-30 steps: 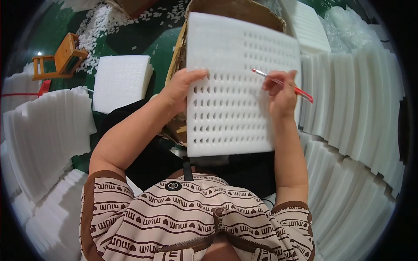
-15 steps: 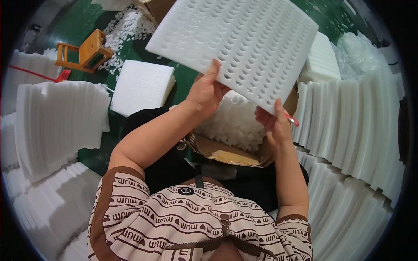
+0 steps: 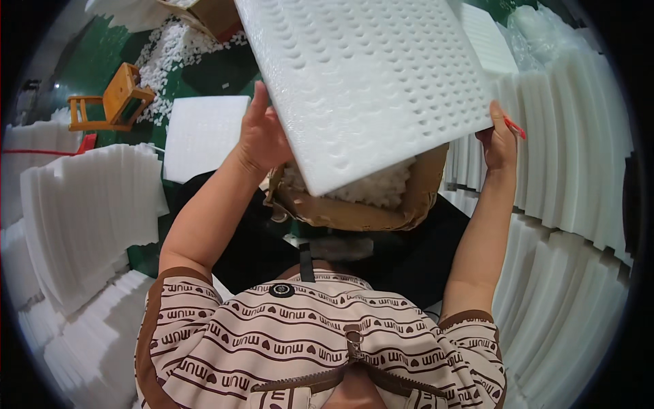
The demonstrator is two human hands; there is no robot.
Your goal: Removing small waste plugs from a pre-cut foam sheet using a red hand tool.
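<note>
A thick white foam sheet (image 3: 368, 88) with rows of half-cut round holes is held up tilted before me. Along its left edge my left hand (image 3: 264, 136) rests, thumb up and fingers partly hidden by the sheet. At the right corner my right hand (image 3: 501, 140) is closed on the foam, thumb on top. A small red object (image 3: 516, 127) sticks out from that hand; its kind is unclear. Below the sheet, between my legs, stands an open cardboard box (image 3: 354, 217) with small white foam pieces (image 3: 378, 187) in it.
Tall stacks of white foam sheets rise at the left (image 3: 88, 211) and right (image 3: 565, 143). Another foam block (image 3: 204, 136) lies on the green floor. Beyond are a wooden stool (image 3: 119, 99), scattered foam bits (image 3: 167, 65), a second cardboard box (image 3: 214, 17) and clear plastic wrap (image 3: 545, 34).
The foam sheet has turned, its near corner swinging left and toward me. My left hand moved left to its side edge; my right hand moved right and farther away.
</note>
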